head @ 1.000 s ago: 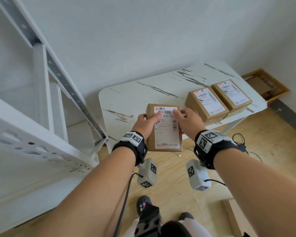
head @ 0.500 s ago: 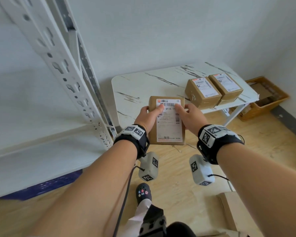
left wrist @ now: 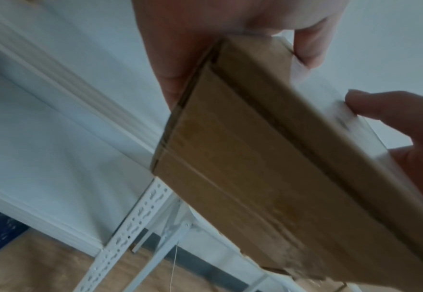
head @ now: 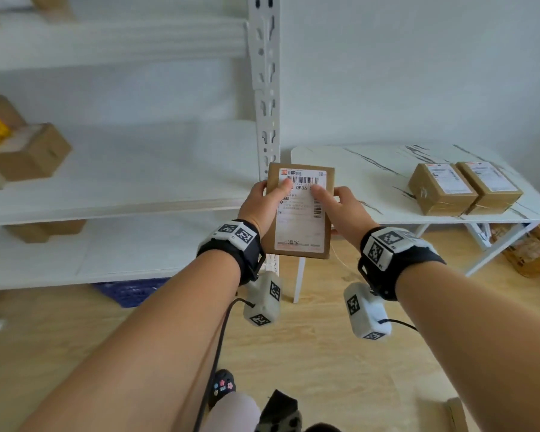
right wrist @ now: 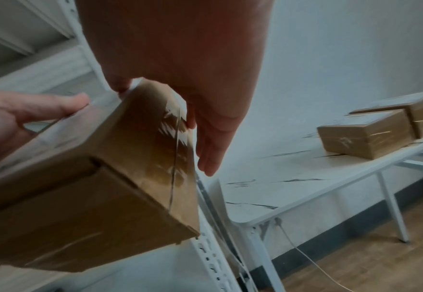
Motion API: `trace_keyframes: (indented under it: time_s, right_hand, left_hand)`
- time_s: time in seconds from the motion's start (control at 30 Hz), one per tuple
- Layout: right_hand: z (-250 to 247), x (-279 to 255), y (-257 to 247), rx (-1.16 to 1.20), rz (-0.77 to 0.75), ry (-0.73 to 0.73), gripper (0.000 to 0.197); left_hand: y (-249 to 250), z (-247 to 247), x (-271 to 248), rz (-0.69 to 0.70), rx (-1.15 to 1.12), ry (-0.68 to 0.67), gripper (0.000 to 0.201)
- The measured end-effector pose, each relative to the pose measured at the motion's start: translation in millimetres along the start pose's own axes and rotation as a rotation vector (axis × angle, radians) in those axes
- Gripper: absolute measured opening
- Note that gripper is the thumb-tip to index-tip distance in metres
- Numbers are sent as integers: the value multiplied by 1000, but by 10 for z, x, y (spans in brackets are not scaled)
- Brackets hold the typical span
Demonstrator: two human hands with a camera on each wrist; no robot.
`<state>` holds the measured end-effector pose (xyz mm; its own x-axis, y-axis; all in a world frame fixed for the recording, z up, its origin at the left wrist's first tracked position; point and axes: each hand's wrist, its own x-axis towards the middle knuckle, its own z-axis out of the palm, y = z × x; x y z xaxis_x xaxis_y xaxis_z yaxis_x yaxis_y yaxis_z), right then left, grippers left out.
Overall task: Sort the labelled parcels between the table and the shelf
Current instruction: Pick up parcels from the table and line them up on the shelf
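My left hand and right hand grip the labelled parcel by its long sides, in the air between shelf and bench. It seems light, stiff cardboard; the taped end could be slippery.

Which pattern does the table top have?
White with dark marble-like streaks, on the table; the head view shows it best.

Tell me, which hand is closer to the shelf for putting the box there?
Left. The left hand grips the flat brown cardboard parcel on the side facing the white metal shelf; the right hand is table-side.
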<state>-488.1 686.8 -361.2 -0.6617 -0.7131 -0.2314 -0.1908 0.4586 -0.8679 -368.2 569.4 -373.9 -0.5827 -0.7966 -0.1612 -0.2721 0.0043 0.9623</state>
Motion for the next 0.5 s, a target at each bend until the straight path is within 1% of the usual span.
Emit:
trace_keyframes:
  time_s: [0.07,0.17,0.3,0.4,0.47,0.5]
  right_hand:
    - [177,-18,-237,32,-42,-37,80]
    - [462,-31,-663,110,-100,-92,79]
    - [864,-40,-1277,168,-201,-120,81]
    - [1163,-62,-1736,206,-265,-123,79]
    - [1357,-59,-2054,258,-329,-122,73]
    - [1444,-51,-2219,276,-366,-113,69]
  left_hand:
    - [97,-285,-74,28,2,36,69]
    - [230,-746,-124,65,18,87,72]
    - [463,-1426,-138,128,35,170,64]
    - [656,-1947,-101,170,46,199,75]
    - [801,-2306,-56,207,49,218,83]
    - [884,-2486,-32,230,53,228,83]
